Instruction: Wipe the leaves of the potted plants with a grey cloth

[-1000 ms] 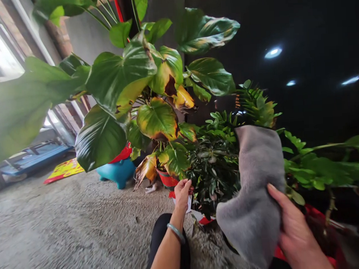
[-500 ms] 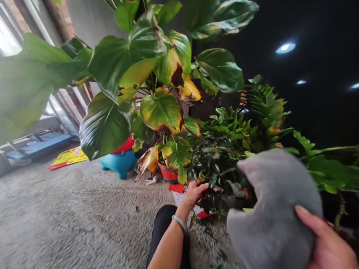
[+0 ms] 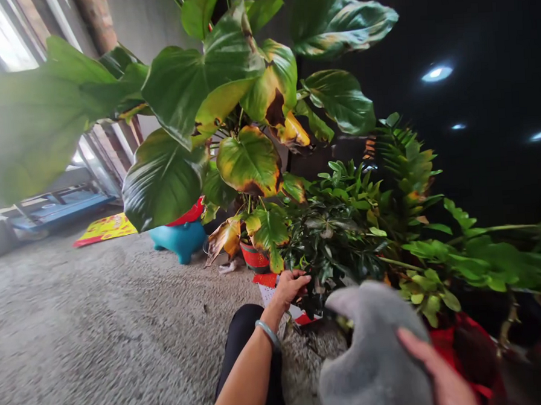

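Note:
My left hand (image 3: 289, 288), with a pale bangle on the wrist, reaches into the low dark-leaved plant (image 3: 336, 238) and its fingers curl around leaves or a stem at the plant's left edge. My right hand (image 3: 436, 375) is at the bottom right, its thumb pressed over a grey cloth (image 3: 373, 354) that it holds in front of the plants. The cloth hides the fingers. Above stands a large plant with broad green and yellowing leaves (image 3: 229, 102) in a red pot (image 3: 254, 258).
A teal pot (image 3: 179, 238) stands left of the red one on a grey gritty floor (image 3: 100, 332). A yellow and red mat (image 3: 102, 228) and a blue rack (image 3: 56, 211) lie far left. More green plants (image 3: 482, 258) crowd the right. My dark-clad knee (image 3: 246, 343) is below.
My right hand has lowered the grey cloth from in front of the plants to the bottom of the view. My left hand moved right, into the dark-leaved plant.

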`<action>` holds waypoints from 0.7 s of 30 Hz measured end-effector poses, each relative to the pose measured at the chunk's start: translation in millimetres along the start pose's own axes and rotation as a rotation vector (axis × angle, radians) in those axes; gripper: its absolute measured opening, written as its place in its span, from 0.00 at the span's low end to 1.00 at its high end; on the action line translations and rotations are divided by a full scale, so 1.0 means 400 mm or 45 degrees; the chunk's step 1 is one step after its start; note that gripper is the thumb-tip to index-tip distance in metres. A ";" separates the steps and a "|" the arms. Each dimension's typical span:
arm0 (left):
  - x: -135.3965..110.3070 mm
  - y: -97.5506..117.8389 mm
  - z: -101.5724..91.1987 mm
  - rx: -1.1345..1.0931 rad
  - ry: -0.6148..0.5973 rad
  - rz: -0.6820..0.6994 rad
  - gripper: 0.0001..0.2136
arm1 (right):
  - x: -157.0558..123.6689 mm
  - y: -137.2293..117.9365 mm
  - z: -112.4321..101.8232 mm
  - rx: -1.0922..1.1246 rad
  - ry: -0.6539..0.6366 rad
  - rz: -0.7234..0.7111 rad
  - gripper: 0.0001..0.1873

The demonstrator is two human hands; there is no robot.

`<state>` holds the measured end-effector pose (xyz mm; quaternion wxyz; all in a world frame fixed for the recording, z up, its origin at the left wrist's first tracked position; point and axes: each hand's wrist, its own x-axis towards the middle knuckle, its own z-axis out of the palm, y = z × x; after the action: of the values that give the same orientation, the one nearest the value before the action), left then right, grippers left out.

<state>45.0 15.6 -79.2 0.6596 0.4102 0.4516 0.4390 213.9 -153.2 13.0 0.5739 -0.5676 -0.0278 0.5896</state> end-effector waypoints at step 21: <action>-0.132 0.007 -0.054 -0.055 0.227 -0.110 0.16 | 0.005 0.135 0.054 -0.137 -0.381 0.178 0.14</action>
<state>12.9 -30.6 -69.7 0.6438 0.3354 0.5162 0.4546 164.5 -156.9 -17.6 0.4899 -0.5039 -0.1050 0.7036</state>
